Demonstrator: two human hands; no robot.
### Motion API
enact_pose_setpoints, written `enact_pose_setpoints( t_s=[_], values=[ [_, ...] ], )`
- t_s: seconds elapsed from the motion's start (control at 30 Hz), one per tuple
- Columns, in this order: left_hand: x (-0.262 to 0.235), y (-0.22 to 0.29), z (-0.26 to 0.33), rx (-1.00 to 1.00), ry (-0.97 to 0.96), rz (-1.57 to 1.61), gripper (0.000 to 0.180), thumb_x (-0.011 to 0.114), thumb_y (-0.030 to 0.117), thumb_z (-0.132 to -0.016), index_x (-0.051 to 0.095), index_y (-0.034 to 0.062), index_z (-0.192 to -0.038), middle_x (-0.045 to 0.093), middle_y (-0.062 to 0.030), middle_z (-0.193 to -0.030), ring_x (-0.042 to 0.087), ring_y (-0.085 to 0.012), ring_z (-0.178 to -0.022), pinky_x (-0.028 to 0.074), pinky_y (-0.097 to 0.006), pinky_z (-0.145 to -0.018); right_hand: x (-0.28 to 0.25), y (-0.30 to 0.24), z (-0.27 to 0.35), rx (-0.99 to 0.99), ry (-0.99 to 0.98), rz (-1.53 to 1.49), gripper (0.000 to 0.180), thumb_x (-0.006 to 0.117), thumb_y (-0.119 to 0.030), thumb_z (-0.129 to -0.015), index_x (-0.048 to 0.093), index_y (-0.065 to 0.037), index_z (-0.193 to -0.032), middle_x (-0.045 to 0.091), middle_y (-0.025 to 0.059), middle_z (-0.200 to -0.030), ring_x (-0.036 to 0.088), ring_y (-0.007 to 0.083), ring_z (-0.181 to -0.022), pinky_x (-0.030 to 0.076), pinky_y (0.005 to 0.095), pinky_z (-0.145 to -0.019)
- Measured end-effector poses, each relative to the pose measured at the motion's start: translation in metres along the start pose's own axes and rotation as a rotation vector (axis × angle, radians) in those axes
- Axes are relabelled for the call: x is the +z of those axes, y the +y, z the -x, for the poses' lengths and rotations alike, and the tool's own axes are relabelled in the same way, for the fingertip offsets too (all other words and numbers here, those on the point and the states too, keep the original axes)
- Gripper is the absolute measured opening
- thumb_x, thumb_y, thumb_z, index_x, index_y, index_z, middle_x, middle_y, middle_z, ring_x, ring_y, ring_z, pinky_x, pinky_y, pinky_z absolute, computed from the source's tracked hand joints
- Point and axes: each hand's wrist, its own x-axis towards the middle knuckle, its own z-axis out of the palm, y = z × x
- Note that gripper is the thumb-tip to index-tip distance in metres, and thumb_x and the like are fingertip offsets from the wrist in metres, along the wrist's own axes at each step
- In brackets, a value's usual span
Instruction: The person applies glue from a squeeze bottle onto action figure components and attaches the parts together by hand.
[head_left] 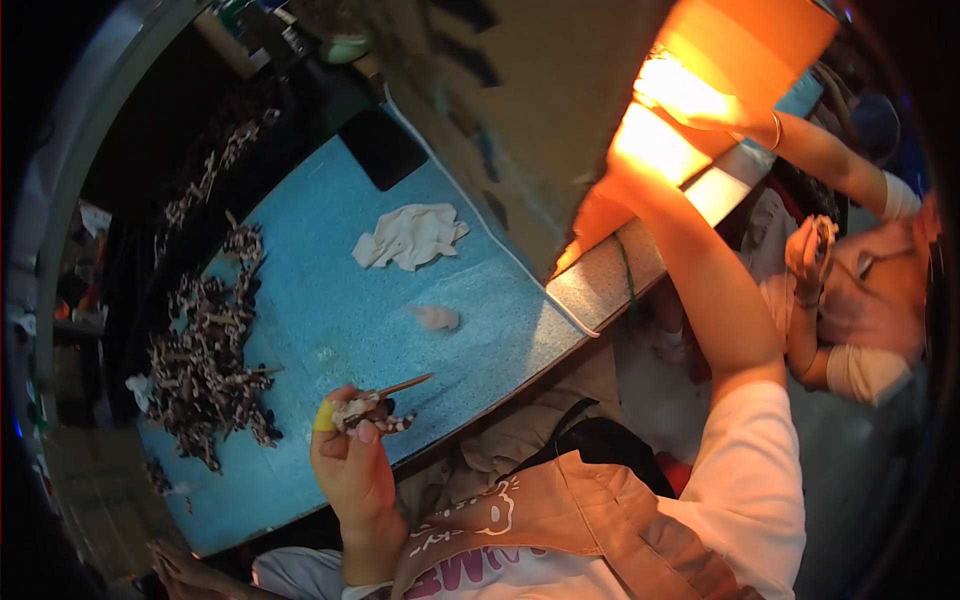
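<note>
Head view looks down on a blue surface (330, 330) that runs aslant from lower left to upper right. At the lower middle the left hand (352, 458) is clenched around a small brown-and-white speckled bundle (372, 414) together with a thin wooden stick (403, 385), whose tip points up and to the right above the surface's near edge; a yellow cover (324, 416) sits on one fingertip of that hand. The right hand (640, 165) is stretched far up and to the right, grasping the lower edge of a large sheet of cardboard (520, 120), which stands tilted over the far part of the surface; strong orange light washes over the hand, so its fingers cannot be made out clearly. To the left of the held bundle lies a dark heap of similar speckled pieces (205, 365), spreading up along the surface's left edge. A crumpled white cloth (410, 238) lies near the middle of the surface, and a small pale pink scrap (437, 317) lies below it, well apart from the heap. A dark flat rectangle (383, 147) rests at the far end, just beside the cardboard. At the right, another person (860, 290) sits low beside the surface with one hand raised near the head and the other arm reaching up to the cardboard.
</note>
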Motion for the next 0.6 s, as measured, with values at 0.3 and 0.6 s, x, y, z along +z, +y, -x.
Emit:
enact_pose_setpoints(
  t_s=[0.3, 0.6],
  values=[
    [0.006, 0.003, 0.001, -0.265, -0.186, 0.054, 0.031, 0.057, 0.002, -0.084, 0.048, -0.0048, -0.113, 0.056, -0.0131, -0.103, 0.056, -0.0181, -0.093, 0.047, -0.029, -0.081, -0.014, -0.121, 0.117, 0.066, 0.074, -1.038, 0.013, 0.059, -0.006, -0.083, 0.053, 0.001, -0.091, 0.051, 0.0098, -0.082, 0.052, 0.0142, -0.063, 0.045, 0.0245, -0.057],
    [0.007, 0.0, 0.007, -0.09, -0.282, -0.213, 0.03, 0.06, 0.001, -0.08, 0.052, -0.0013, -0.109, 0.054, -0.0088, -0.096, 0.054, -0.0154, -0.084, 0.044, -0.025, -0.072, 0.02, -0.184, 0.111, -0.005, -0.293, -1.074, 0.024, 0.062, 0.003, -0.077, 0.056, 0.005, -0.099, 0.054, 0.0141, -0.092, 0.057, 0.0182, -0.079, 0.049, 0.0276, -0.071]
  ],
)
